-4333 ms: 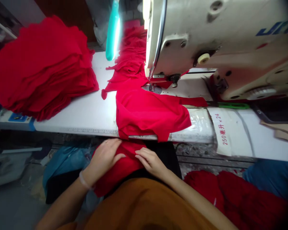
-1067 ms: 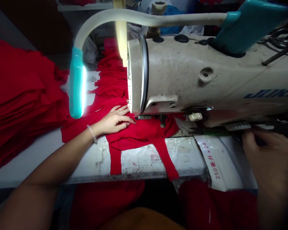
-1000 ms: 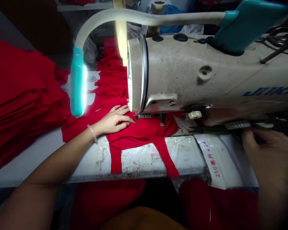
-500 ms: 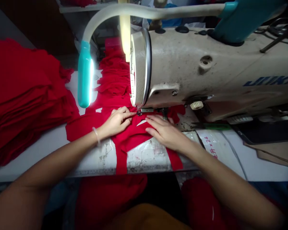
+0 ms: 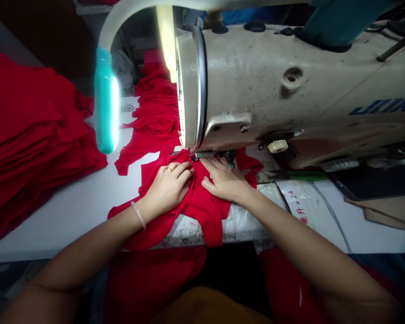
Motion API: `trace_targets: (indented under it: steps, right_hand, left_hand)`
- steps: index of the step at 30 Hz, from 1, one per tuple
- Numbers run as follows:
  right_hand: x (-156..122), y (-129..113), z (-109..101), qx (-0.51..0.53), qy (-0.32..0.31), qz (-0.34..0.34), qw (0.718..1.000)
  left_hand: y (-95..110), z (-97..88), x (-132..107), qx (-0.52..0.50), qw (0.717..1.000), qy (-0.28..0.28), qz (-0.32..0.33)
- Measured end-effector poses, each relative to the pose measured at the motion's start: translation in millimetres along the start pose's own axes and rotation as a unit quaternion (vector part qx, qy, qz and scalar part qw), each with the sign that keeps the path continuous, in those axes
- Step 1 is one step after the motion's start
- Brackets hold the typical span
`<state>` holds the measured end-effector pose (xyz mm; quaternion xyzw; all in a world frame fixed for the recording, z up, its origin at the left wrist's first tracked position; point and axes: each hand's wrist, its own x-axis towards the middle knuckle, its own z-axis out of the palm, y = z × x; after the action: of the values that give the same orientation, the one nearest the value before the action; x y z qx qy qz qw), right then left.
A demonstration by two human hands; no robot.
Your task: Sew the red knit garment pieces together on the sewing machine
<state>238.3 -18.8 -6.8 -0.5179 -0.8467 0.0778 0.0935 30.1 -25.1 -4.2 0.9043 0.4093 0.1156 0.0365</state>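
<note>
A piece of red fabric (image 5: 207,209) lies under the presser foot (image 5: 196,156) of the sewing machine (image 5: 249,85), its lower end reaching the table's front edge. My left hand (image 5: 165,186) rests on the fabric just left of the foot, fingers bent together over gathered cloth. On the other side, my right hand (image 5: 224,180) presses the fabric flat with its fingers stretched out, the tips close to the foot. The needle is too small to make out.
A tall stack of red fabric pieces (image 5: 30,148) stands at the left. More red cloth (image 5: 158,103) trails behind the needle area. A lit teal lamp (image 5: 104,103) hangs left of the machine head. Red cloth (image 5: 151,283) also hangs below the table edge.
The red fabric has shifted and turned under the foot; its separate strips no longer hang over the edge as before. My left fingers have bent in, and my right hand has moved slightly nearer the foot.
</note>
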Motion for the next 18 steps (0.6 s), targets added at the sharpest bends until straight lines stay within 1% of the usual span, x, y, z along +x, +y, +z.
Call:
trace_targets:
  steps: [2,3,5,7,9,11,13,15,16,18]
  right_hand:
    - [0,4,1,-0.003,0.001,0.005,1.000]
    - [-2,6,2,0.001,0.010,-0.004,1.000]
    - [-7,8,5,0.017,0.033,-0.049,0.998]
    - [-12,10,8,0.031,0.051,-0.111,0.992]
    - [-15,11,7,0.027,0.063,-0.155,0.986]
    - [-18,12,1,0.011,0.063,-0.187,0.980]
    - [-23,14,-10,0.004,0.040,-0.224,0.974]
    - [-30,16,-24,-0.005,-0.004,-0.259,0.966]
    - [-34,17,-31,-0.020,-0.024,-0.268,0.963]
    - [-43,15,-43,-0.060,-0.048,-0.278,0.958]
  left_hand:
    - [2,-1.3,-1,-0.013,1.000,-0.006,-0.006]
    - [2,-2.5,-1,-0.021,1.000,-0.013,-0.004]
    - [1,-4.8,-1,-0.034,0.999,-0.027,0.003]
    - [-1,-5.8,0,-0.039,0.999,-0.038,0.005]
    - [-4,-6.3,3,-0.036,0.998,-0.042,0.005]
    - [-6,-9.2,5,-0.030,0.999,-0.035,0.007]
    - [-6,-17.5,1,-0.032,0.999,-0.030,0.015]
    - [-2,-30.6,-14,-0.069,0.997,-0.046,0.008]
    - [1,-37.7,-26,-0.098,0.993,-0.065,-0.009]
    - [7,-49.9,-59,-0.145,0.982,-0.105,-0.064]
